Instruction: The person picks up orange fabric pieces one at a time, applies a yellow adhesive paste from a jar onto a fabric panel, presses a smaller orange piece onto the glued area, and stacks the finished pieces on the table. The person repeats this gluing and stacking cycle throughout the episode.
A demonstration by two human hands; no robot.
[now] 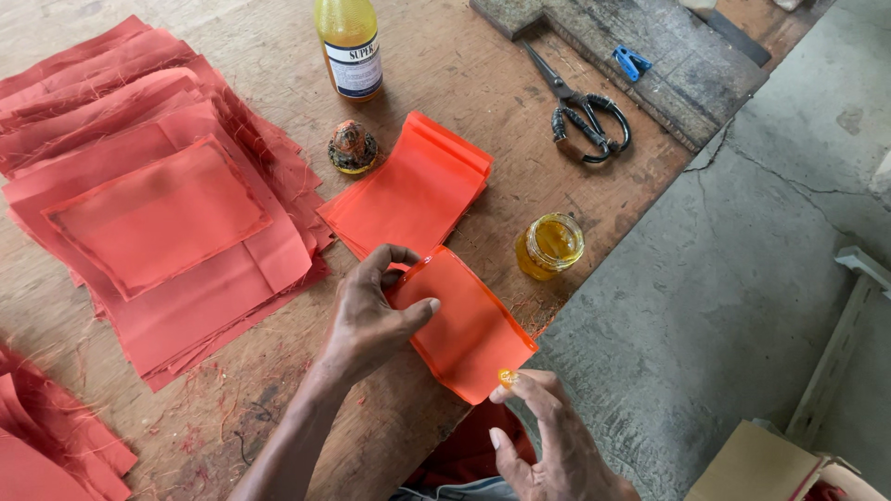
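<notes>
An orange plastic sheet [469,329] lies at the front edge of the wooden table [483,74]. My left hand [371,311] holds the sheet by its far left corner, thumb on top. My right hand [548,436] touches the sheet's near corner with a fingertip smeared in yellow glue. Just beyond lies a stack of the same orange plastic sheets [413,190]. An open glass jar of yellow glue [549,245] stands to the right of the sheet.
A large pile of red fabric pieces [148,195] covers the table's left side, and more lie at the lower left [46,436]. A yellow glue bottle [350,46], a small round lid [353,148], black scissors [580,111] and a blue clip [631,62] lie farther back. Concrete floor at right.
</notes>
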